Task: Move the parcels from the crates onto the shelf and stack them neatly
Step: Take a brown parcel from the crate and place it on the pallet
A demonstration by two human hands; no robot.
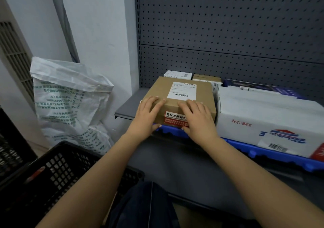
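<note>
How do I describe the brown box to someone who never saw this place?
Start at the grey pegboard shelf. At its front left sits the brown cardboard box. Unlike the white parcel beside it, it is brown, with a red front sticker.

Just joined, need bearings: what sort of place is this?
Probably a parcel storeroom: a pegboard-backed shelf holds a brown box with a shipping label beside a white box, and a black crate and sack stand nearby.

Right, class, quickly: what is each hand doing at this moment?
Left hand: gripping the brown box by its near edge.
Right hand: gripping the same brown box.
</note>
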